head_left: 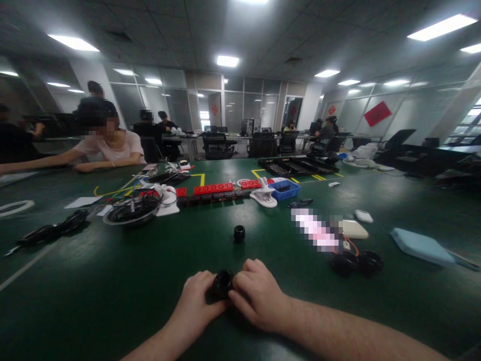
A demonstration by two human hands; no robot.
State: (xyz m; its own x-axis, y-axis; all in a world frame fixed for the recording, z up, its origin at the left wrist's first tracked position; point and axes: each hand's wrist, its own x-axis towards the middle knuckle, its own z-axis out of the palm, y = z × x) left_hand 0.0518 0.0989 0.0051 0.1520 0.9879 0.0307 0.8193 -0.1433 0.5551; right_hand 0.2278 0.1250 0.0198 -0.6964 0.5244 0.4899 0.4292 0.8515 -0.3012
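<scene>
My left hand [195, 296] and my right hand [259, 293] meet low in the middle of the view, both closed around a small black ring-shaped part [222, 283] resting on the green table [112, 281]. Fingers of each hand curl against its sides. A second small black round part [239, 233] stands alone on the table a little farther away, untouched.
A row of red and black blocks [214, 190], a white clip [263, 196], a blue tray [284, 189], a dish of black cables [131, 210], two black round parts [356, 263] and a pale blue pad [423, 246] lie around. A seated person [108, 145] leans on the far left edge.
</scene>
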